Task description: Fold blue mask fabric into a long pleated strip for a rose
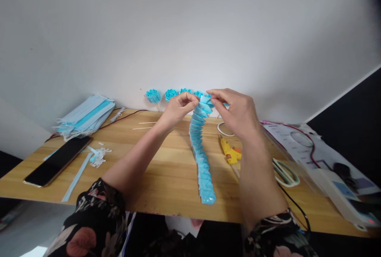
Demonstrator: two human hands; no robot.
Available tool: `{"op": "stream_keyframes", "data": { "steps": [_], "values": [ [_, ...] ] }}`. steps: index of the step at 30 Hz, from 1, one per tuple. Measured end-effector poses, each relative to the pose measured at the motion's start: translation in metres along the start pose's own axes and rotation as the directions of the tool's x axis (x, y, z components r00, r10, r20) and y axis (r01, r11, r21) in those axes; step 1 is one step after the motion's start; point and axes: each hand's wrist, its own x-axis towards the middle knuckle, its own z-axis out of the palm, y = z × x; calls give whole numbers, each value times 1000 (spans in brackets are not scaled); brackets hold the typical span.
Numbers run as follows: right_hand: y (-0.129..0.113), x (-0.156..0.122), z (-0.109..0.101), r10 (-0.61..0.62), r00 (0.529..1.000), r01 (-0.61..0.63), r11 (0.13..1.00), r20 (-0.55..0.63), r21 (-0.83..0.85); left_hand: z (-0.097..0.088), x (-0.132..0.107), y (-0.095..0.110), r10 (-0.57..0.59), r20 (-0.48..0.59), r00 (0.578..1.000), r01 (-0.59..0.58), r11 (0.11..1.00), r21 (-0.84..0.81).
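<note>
A long blue pleated strip [199, 142] hangs from my fingers, its lower end close to the table's front edge. Thumb and fingers of my left hand [179, 110] pinch its top end from the left. From the right, my right hand [235, 110] pinches the same top end, with the folded band between the two hands. Several blue ruffled flowers stand against the wall behind, among them one flower [153, 96] on a pale stick at the left. My hands partly cover the flowers farther right.
On the wooden table [166, 185] lie a stack of face masks [86, 114], a phone [58, 161], a blue strip [77, 177] and white scraps [99, 155]. Right of the pleats are a yellow glue gun [229, 151], scissors [285, 172] and a white power strip [342, 197].
</note>
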Motion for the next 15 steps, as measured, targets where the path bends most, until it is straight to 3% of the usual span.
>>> {"op": "stream_keyframes", "data": {
  "steps": [15],
  "values": [
    [-1, 0, 2, 10, 1000, -10, 1000, -4, 0, -1, 2, -2, 15, 5, 1000, -15, 1000, -1]
  ]
}}
